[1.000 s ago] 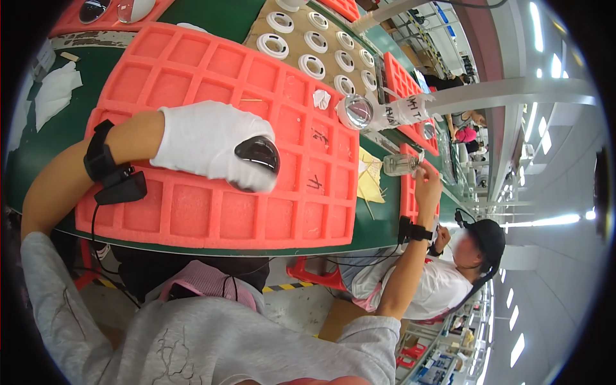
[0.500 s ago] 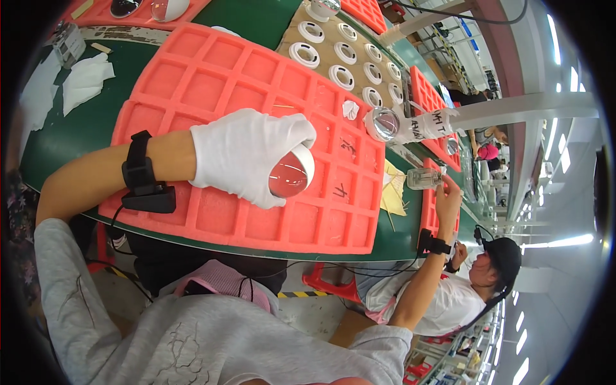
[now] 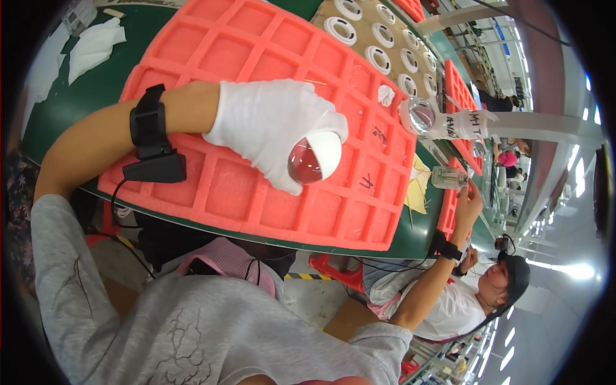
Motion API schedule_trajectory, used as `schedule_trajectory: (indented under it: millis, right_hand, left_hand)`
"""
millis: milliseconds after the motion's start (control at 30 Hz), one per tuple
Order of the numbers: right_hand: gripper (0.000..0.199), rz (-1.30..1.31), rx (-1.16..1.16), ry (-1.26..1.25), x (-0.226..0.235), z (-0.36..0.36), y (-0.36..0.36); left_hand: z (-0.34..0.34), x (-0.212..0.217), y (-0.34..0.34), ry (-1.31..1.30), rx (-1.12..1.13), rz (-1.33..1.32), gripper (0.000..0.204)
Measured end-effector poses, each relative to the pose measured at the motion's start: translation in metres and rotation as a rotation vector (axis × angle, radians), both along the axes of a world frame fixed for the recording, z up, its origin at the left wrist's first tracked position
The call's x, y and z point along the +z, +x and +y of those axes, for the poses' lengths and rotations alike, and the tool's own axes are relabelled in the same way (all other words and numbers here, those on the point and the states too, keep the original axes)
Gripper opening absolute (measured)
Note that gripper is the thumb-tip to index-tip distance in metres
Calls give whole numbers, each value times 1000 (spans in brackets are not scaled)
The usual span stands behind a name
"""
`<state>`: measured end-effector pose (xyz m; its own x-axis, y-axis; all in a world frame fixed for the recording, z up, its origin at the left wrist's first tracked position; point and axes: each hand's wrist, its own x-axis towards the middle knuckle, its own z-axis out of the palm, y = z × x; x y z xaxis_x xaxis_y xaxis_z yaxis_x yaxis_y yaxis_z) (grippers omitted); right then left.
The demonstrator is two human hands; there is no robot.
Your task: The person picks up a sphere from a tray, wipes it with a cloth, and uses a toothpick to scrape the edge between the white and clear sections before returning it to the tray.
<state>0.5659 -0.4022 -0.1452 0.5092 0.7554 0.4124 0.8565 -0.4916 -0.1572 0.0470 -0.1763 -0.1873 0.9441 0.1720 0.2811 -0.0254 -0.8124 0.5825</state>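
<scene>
My left hand (image 3: 279, 131), in a white glove, is closed around a round dome cover (image 3: 328, 154). One side of the dome is opaque white; its other side is glossy and see-through, looking red. Beneath it lies a red foam tray (image 3: 240, 230) with square pockets. My bare right hand (image 3: 467, 208) reaches out to the right, its fingers at the end of a small clear glass bottle (image 3: 449, 178), which lies sideways in the picture. A yellow cloth or paper (image 3: 418, 185) with thin sticks is close to the bottle.
White rings (image 3: 340, 30) stand in rows on a brown board beyond the tray. A clear dome (image 3: 420, 115) sits by a taped white post (image 3: 526, 126). White tissues (image 3: 96, 48) lie far left. A co-worker (image 3: 449, 301) sits at the right. Cables hang from my wrist straps.
The view has shifted, so the tray and bottle appear farther right. The dome has turned in my left hand, showing more of its white side. My right hand stays at the bottle.
</scene>
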Motion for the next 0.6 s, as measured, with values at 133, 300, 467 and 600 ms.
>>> schedule_trajectory:
  millis: [133, 300, 467, 600]
  right_hand:
    - [37, 13, 10, -15, -1, -4, 9]
    - [37, 31, -29, 76, -12, -1, 1]
    - [38, 36, 8, 109, -20, -5, 6]
    - [39, -6, 4, -45, -20, -12, 7]
  left_hand:
    - [-2, 1, 1, 29, 26, 80, 60]
    - [-6, -12, -2, 43, 82, 64, 60]
    - [-3, -20, -6, 38, 98, -33, 63]
    - [-6, -20, -6, 16, 100, 21, 64]
